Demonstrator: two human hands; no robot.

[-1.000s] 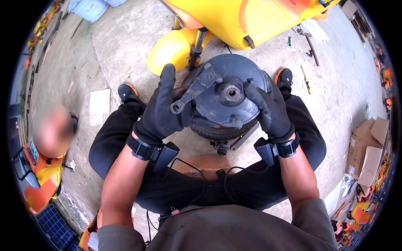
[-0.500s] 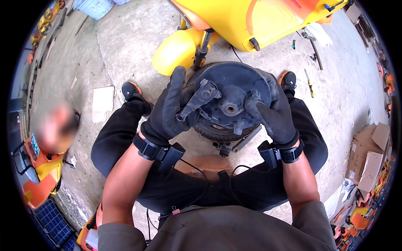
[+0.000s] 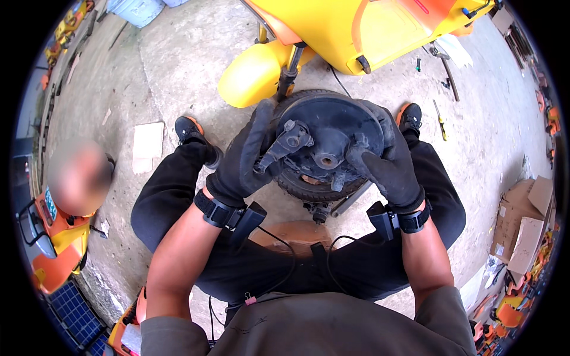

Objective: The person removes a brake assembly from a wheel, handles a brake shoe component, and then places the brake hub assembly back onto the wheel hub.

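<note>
Between my knees I hold a round black drum brake plate (image 3: 332,127), its outer face toward me, with a hub hole in the middle. My left hand (image 3: 243,160), in a black glove, grips the plate's left side, beside the brake arm (image 3: 280,147). On the opposite side my right hand (image 3: 395,163), also gloved, is closed on the rim with its thumb pressed on the outer face. Some fingers of both hands are hidden behind the plate. Under it lies a wheel with a black tyre (image 3: 306,190), mostly covered; an axle end shows at its near side.
Ahead stands a yellow scooter (image 3: 323,26) with a yellow front fender (image 3: 246,74) and fork leg (image 3: 289,71). A screwdriver (image 3: 442,124) and a hammer (image 3: 449,74) lie on the right. An opened cardboard box (image 3: 513,219) sits farther right; a flat cardboard piece (image 3: 147,145) is left.
My left hand has shifted slightly right and down, closer around the brake arm. The plate has tipped a little, and more of the tyre shows above it. My right hand has barely moved.
</note>
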